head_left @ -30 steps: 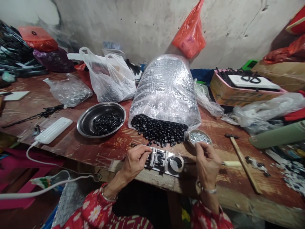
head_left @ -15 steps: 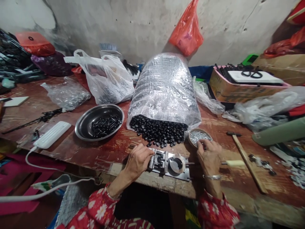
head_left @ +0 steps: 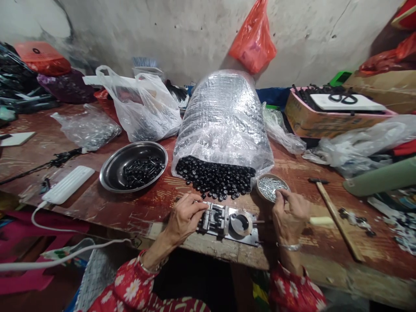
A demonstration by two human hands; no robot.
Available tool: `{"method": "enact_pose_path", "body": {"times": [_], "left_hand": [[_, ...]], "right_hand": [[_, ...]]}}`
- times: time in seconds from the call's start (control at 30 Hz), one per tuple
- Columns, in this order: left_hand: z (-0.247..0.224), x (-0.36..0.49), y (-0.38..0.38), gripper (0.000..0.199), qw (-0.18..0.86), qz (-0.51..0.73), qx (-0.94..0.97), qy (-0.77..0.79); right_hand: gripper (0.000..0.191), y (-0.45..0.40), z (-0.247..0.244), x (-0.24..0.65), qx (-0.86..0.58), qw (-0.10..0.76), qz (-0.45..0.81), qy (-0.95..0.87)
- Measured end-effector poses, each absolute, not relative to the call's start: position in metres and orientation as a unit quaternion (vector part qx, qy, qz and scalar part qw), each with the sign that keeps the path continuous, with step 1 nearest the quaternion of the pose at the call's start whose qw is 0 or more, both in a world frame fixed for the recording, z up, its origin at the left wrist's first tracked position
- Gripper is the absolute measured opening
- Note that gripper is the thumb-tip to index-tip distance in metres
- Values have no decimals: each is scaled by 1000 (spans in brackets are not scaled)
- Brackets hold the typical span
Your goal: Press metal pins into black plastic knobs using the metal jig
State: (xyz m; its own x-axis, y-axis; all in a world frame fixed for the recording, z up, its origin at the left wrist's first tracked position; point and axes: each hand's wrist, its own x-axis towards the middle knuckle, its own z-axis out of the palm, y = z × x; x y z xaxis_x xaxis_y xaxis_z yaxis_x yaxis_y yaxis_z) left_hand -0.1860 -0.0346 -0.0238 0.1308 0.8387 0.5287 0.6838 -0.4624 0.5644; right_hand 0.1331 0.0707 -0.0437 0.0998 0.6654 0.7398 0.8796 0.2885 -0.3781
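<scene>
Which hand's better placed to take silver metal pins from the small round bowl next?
Probably the right hand: it's beside the round bowl of silver metal pins; the left hand is at the grey metal fixture.

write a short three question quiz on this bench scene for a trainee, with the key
1. The right hand is nearest: a) the steel bowl, b) the dish of silvery pins, c) the red bag?
2. True or false: the hammer lies left of the metal fixture.
3. What lies heaped at the mouth of the plastic sack?

Key: 1 b; 2 false, the hammer lies right of the metal fixture; 3 small black pieces.
</scene>
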Motion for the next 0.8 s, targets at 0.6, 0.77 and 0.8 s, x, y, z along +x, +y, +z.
{"method": "enact_pose_path", "body": {"times": [0.6, 0.77, 0.8], "left_hand": [[-26, -192, -62, 22, 30, 342, 783, 520], [-29, -200, -62, 22, 39, 401, 750, 524], [-30, -202, -61, 24, 41, 404, 744, 530]], "right_hand": [[17, 33, -52, 147, -598, 433, -185, -649], [25, 4, -50, 166, -625, 320, -240, -671], [25, -3, -48, 168, -622, 294, -249, -682]]}}
